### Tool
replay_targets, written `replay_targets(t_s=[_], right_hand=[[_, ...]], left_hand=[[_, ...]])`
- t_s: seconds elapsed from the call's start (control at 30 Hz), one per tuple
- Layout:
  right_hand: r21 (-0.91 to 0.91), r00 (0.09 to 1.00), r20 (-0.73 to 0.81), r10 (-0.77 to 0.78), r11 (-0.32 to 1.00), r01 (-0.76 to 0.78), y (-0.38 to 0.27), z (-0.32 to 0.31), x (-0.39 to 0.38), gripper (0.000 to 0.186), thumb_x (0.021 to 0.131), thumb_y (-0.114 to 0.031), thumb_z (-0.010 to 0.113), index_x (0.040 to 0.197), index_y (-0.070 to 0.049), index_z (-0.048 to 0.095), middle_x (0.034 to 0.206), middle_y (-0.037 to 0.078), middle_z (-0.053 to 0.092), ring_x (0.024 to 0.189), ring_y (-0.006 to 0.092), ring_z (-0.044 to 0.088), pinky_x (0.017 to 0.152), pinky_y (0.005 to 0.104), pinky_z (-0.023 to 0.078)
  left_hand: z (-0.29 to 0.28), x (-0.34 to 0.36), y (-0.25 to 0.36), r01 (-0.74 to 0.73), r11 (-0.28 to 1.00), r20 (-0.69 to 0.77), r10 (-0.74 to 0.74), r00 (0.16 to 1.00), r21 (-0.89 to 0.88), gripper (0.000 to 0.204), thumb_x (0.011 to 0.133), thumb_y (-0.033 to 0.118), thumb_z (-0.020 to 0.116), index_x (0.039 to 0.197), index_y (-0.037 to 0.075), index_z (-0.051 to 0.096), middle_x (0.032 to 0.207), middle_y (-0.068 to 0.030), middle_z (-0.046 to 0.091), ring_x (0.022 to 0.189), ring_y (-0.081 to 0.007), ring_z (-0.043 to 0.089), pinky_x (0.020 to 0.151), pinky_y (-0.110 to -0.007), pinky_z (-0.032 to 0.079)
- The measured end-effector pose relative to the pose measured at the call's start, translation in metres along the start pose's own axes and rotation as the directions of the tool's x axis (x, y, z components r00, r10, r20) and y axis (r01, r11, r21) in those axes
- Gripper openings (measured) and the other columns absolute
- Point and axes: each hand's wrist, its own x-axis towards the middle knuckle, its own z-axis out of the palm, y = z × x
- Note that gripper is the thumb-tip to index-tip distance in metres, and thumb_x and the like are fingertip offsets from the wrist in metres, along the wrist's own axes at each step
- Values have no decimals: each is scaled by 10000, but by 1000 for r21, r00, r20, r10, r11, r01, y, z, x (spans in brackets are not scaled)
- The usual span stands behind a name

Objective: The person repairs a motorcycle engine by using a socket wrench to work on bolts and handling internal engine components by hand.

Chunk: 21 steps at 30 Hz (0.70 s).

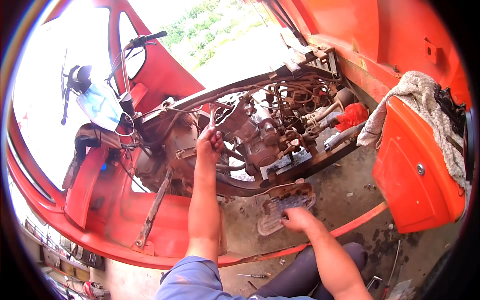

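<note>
Gripping a slim metal hand tool (212,115) at the engine's (262,150) left side, the left hand (210,143) is wrapping its fingers tightly around the shank, apparently working a fitting (the tip is blending into dark parts). Below the engine, the right hand (297,219) is curling over a ribbed metal plate (270,226); whether it is pinching anything is not showing. The next move is probably calling for steady tool alignment.
</note>
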Motion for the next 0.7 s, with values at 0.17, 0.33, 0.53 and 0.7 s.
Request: replay_targets(t_s=[0.17, 0.33, 0.53, 0.7], right_hand=[[-64, 998, -23, -56, 996, 54, 5, 5, 5, 416, 883, -379, 679, 1129, -47, 719, 1087, 217, 710, 1040, 382, 671, 902, 455, 530], [-89, 992, -58, -115, 990, 109, 18, 16, 13, 416, 886, -382, 672, 1134, -51, 719, 1088, 213, 710, 1051, 384, 666, 910, 460, 528], [-96, 992, -56, -109, 990, 103, 12, 12, 10, 398, 889, -379, 670, 1112, -54, 726, 1080, 214, 709, 1042, 390, 664, 907, 465, 528], [-106, 993, -45, -113, 988, 108, 18, 15, 13, 397, 889, -377, 672, 1110, -53, 726, 1073, 212, 711, 1037, 391, 665, 904, 460, 529]], left_hand=[[-25, -5, 12, 16, 994, 97, -26, 995, 107, 259, 960, 153, 594, 1210, 89, 567, 685, 45, 443, 572, -68, 424, 434, -201, 309], [2, -8, 4, -50, 967, 73, 33, 997, 252, 403, 984, 159, 595, 1366, 52, 521, 730, 50, 464, 611, -65, 446, 442, -201, 322], [-28, -14, -9, -49, 997, 68, 45, 997, 60, 381, 1010, 159, 549, 1381, 85, 504, 737, -37, 550, 478, -105, 428, 413, -234, 330], [-23, -5, 5, 38, 965, 34, -49, 998, 260, 418, 1007, 186, 558, 1417, 119, 511, 730, -54, 564, 518, -120, 484, 417, -229, 337]])
